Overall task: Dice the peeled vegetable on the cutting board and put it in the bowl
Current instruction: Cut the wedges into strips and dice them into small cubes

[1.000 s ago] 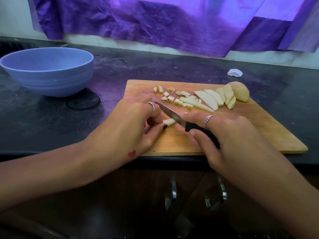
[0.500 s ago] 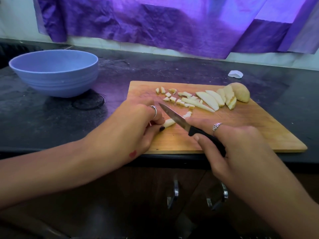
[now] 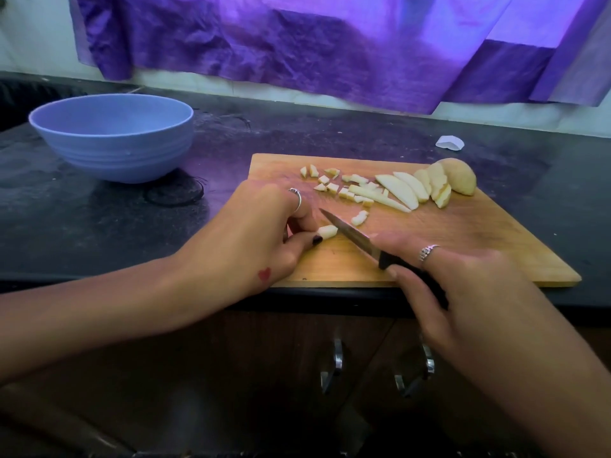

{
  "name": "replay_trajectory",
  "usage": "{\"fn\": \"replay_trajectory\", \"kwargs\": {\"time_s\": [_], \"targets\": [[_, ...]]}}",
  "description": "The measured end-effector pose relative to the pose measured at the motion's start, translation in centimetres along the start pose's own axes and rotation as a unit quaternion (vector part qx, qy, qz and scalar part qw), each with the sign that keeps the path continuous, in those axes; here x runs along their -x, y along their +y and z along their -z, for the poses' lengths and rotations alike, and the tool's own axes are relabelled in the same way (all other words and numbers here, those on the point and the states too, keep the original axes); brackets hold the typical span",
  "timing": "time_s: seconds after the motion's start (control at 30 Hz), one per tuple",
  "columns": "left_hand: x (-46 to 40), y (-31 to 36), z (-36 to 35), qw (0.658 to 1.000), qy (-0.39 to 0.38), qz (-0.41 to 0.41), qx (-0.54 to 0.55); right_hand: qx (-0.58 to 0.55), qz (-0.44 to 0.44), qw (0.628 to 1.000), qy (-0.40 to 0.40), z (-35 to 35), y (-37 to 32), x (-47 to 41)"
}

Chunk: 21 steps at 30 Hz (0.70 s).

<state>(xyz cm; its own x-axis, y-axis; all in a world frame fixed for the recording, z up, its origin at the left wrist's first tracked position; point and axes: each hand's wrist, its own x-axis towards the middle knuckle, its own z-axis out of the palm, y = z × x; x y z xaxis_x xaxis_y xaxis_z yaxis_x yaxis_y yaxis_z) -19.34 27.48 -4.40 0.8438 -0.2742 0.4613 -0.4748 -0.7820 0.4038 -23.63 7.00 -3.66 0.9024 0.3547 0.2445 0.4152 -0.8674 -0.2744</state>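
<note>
Your left hand (image 3: 261, 233) sits on the near-left part of the cutting board (image 3: 463, 233), fingers curled, pinching a short strip of vegetable (image 3: 328, 231) between thumb and fingertips. A ring shows on one finger; the thumbnail is dark; a small red heart mark sits near the wrist.

Your right hand (image 3: 463, 285) is wrapped round the black handle of a knife (image 3: 350, 234), forefinger laid forward by the blade. The blade points far-left, its tip just beside your left fingers, the edge just right of the pinched strip. Whether the edge touches the board cannot be told.

Two small cut pieces (image 3: 359, 218) lie just beyond the blade. Farther back, a scatter of diced bits (image 3: 334, 183) spreads across the far-left half of the board. To their right lie long slices (image 3: 398, 190), fanned and overlapping, and at the far right the uncut end of the vegetable (image 3: 461, 176), rounded, resting against the slices.

The board lies on a dark counter (image 3: 99, 226), its near edge close to the counter's lip. A blue bowl (image 3: 112, 140) stands upright on the counter, well apart to the far left of the board; no pieces show in the part of its inside that is visible. A small white scrap (image 3: 450, 142) lies on the counter beyond the board's far-right corner. Purple cloth (image 3: 330, 44) hangs along the wall behind. Two metal cabinet handles (image 3: 334, 365) show below the counter edge.
</note>
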Motion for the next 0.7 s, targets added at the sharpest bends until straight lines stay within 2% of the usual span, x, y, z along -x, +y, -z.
{"fn": "replay_trajectory", "kwargs": {"time_s": [0.17,0.27,0.53,0.7], "targets": [[-0.4,0.2,-0.3,1.0,0.013,0.008,0.011,-0.008,0.005,0.997,0.075,-0.3,0.1,-0.7],[-0.6,0.1,-0.5,1.0,0.014,0.014,0.012,-0.028,0.0,0.999,0.043,-0.4,-0.6,-1.1],[-0.7,-0.1,-0.8,1.0,0.008,0.003,0.012,0.017,0.015,1.0,0.013,-0.5,-1.2,-3.7],[-0.5,0.0,-1.1,1.0,0.017,0.01,0.019,0.025,0.006,0.999,-0.027,0.2,-0.9,-1.3]]}}
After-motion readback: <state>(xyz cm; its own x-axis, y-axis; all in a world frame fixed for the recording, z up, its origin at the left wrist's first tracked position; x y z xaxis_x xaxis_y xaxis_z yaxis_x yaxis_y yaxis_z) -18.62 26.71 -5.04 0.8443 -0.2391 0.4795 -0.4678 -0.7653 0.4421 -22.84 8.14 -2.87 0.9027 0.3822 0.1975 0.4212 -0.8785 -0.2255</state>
